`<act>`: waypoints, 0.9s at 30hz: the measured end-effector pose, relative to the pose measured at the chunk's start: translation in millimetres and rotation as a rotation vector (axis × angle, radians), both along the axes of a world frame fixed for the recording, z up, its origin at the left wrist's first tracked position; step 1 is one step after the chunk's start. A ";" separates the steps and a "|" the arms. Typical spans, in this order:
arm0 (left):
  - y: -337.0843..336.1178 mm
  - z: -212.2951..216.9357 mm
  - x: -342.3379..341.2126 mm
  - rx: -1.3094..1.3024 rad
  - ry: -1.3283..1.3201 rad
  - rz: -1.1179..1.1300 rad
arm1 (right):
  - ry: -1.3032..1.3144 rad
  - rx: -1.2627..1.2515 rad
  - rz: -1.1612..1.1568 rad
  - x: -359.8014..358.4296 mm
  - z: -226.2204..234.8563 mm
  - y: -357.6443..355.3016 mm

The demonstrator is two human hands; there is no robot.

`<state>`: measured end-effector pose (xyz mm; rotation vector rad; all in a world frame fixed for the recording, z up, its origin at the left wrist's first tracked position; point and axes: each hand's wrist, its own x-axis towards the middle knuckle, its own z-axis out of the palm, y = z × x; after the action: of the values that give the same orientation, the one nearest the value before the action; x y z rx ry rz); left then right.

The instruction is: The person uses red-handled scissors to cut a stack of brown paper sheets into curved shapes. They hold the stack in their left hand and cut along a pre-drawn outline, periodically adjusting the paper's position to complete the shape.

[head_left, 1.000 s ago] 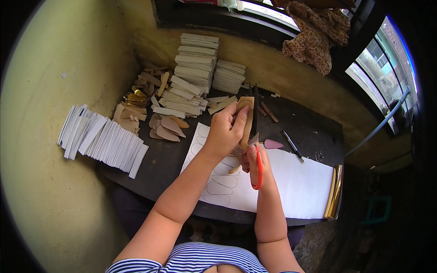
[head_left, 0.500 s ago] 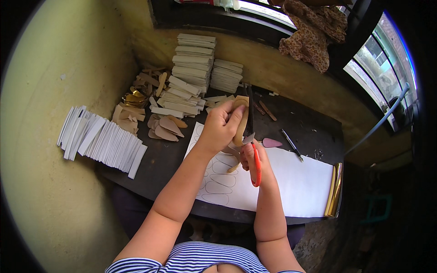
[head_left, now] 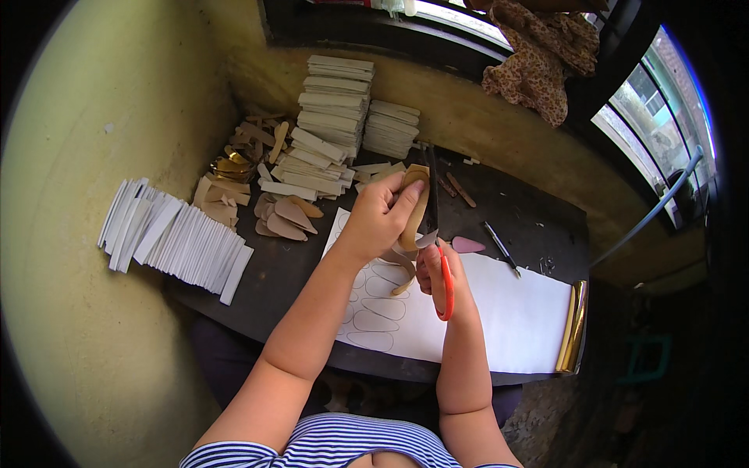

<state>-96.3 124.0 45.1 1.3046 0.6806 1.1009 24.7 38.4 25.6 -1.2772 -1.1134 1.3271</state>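
Note:
My left hand [head_left: 380, 214] is closed around a tan sheet piece [head_left: 417, 204] with a rounded, sole-like shape, the thumb pressed on its face. In my right hand [head_left: 434, 271] are scissors [head_left: 447, 292] with an orange-red handle, their dark blades pointing away from me along the piece's right edge. A narrow curled strip [head_left: 406, 282] hangs below the piece, over a white sheet [head_left: 507, 335]. Traced sole-like outlines cover the sheet's left part. How far the blades are apart is hard to make out.
White strips stand in tall stacks [head_left: 335, 105] at the back and in a row [head_left: 183, 242] at the left. Tan cut-outs [head_left: 285, 216] lie between them. A pen [head_left: 501, 243] and a pink piece [head_left: 468, 245] lie beyond the sheet, whose right end has a gold roll [head_left: 576, 327].
Both hands, with the tan piece and the scissors, have shifted very slightly to the right. The scissors' handle has turned a little; the holds are the same.

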 end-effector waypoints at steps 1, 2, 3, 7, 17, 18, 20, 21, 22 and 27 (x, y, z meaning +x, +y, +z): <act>0.7 0.2 -1.3 0.000 0.004 -0.005 | -0.008 -0.006 0.004 0.7 -0.5 0.2; 1.6 -0.1 -2.4 0.000 0.010 -0.010 | -0.015 -0.011 0.009 1.7 -1.0 0.4; 2.7 -0.7 -3.6 0.000 0.016 -0.015 | -0.023 -0.016 0.013 2.3 -1.5 0.6; 5.1 -0.4 -7.4 0.000 0.046 -0.027 | -0.068 -0.010 0.025 4.4 -3.3 1.4; 5.3 3.8 -12.9 -0.069 0.056 -0.140 | -0.141 -0.005 0.034 8.0 -3.5 0.8; 5.1 4.5 -13.0 -0.067 0.058 -0.140 | -0.145 -0.005 0.034 8.0 -3.7 0.8; 5.4 4.1 -13.1 -0.066 0.050 -0.140 | -0.123 -0.032 0.032 8.4 -2.3 0.1; 5.6 3.5 -13.0 -0.066 0.042 -0.141 | -0.112 -0.045 0.031 8.5 -1.6 -0.3; 5.4 3.2 -13.4 -0.065 0.034 -0.140 | -0.113 -0.043 0.033 8.3 -1.3 -0.4; 6.0 4.5 -15.7 -0.075 0.037 -0.155 | -0.052 0.021 0.033 4.1 -3.4 -0.1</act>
<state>-112.0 130.0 49.5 1.2933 0.6314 0.9197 28.8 38.3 22.2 -1.2889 -1.1862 1.3099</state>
